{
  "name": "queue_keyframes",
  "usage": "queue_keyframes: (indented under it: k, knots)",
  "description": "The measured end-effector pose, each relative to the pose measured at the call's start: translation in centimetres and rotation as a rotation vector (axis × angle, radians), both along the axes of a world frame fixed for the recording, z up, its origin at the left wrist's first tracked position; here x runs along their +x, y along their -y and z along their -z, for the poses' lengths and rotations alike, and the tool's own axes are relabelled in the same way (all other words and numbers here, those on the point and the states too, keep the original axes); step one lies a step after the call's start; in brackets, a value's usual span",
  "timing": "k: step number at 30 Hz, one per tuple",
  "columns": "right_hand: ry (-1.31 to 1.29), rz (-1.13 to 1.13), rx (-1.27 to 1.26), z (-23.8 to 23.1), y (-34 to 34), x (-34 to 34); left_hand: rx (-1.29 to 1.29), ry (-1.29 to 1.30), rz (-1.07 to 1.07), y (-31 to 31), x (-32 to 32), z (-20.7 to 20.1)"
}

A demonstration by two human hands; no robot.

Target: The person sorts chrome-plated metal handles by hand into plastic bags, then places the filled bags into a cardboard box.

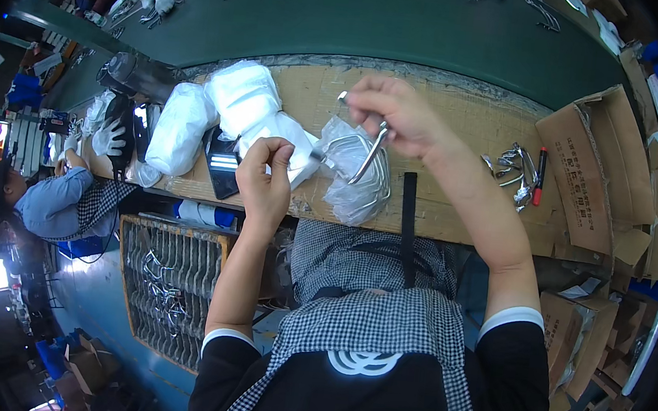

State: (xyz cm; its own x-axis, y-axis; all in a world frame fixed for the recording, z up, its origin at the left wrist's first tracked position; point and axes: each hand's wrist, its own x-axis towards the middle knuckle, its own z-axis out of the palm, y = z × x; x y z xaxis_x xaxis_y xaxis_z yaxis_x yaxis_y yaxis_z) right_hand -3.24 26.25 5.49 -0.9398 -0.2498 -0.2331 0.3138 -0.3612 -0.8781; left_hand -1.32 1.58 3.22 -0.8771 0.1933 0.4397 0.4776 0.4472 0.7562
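Observation:
My right hand [402, 116] is closed around one end of a bent, shiny metal rod [370, 159], which slants down over the bag. A small pale bit [342, 96] shows at its fingertips. Below lies a clear plastic bag [355, 196] with more curved metal pieces in or under it. My left hand [265, 174] is raised to the left of the bag, thumb and fingers pinched together. What they hold, if anything, I cannot make out. White plastic bags or sheets [273, 130] lie just behind it, and a dark phone-like slab [223, 165] sits beside it.
White wrapped bundles [180, 129] stand on the cardboard-covered bench [466, 100]. To the right are loose metal parts [513, 169], a red marker [540, 177] and an open carton [586, 167]. A green conveyor belt [409, 31] runs behind. A slatted crate [170, 293] holds metal parts. Another person [68, 200] works at left.

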Motion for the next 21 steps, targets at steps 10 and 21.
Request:
queue_keyframes:
  k: [10,21]
  knots:
    - [-1.54,0.527,1.029,0.4,5.7,7.3,0.138,-0.162,0.105,-3.4,4.6,-4.0]
    - [-1.61,0.189,0.99,0.0,3.7,10.5,0.119,-0.27,0.305,-2.1,7.4,-3.2]
